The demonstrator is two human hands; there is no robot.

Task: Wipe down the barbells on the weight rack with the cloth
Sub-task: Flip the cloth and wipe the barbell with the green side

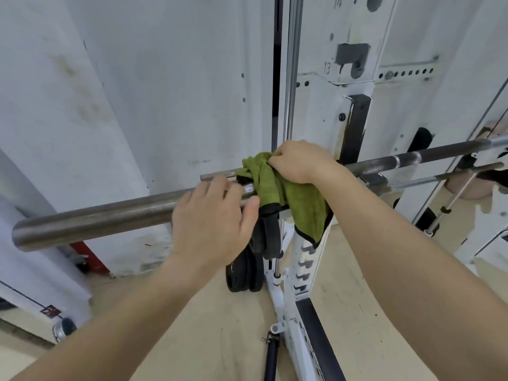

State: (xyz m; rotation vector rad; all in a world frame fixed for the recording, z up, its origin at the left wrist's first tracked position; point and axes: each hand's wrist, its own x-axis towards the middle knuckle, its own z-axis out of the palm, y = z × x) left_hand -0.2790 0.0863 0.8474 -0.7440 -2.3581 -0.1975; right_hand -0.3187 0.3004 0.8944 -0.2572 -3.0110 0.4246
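green cloth (276, 188) under right fingers (278, 156), over barbell (110, 219)

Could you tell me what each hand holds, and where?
Right hand grips the green cloth at its bunched top; left hand wraps the barbell at its sleeve.

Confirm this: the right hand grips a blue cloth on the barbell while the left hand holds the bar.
Wrong colour: the cloth is green, not blue. The head view shows the right hand gripping it on the barbell while the left hand holds the bar.
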